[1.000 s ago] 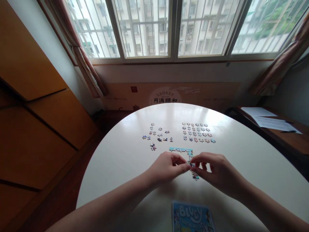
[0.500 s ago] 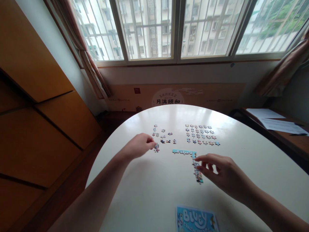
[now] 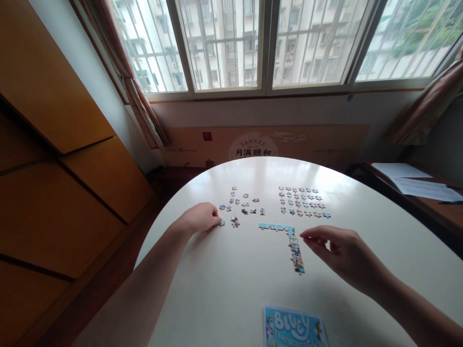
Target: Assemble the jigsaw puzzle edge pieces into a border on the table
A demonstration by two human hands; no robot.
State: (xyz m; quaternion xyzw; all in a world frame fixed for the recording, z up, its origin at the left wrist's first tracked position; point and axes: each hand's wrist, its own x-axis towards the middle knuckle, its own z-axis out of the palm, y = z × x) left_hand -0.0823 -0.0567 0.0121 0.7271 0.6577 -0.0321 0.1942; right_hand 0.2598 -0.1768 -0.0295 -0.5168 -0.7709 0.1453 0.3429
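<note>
My left hand is closed in a pinch on a small puzzle piece at the left of the table, the piece partly hidden by the fingertips. Just right of it lies a small joined clump of pieces. My right hand hovers beside the L-shaped joined puzzle strip, its thumb and index fingertip brought together; whether anything sits between them is too small to tell. The strip has a light blue top arm and a multicoloured side arm running toward me.
Loose puzzle pieces lie scattered behind the clump. Rows of pieces are laid out at the back right. A blue Bluey picture card or box lies at the front of the round white table. Papers rest on a side desk.
My left hand has shifted left, away from the clump, onto a separate piece. My right hand has drawn slightly right off the strip, and its spread fingertips have come together.
</note>
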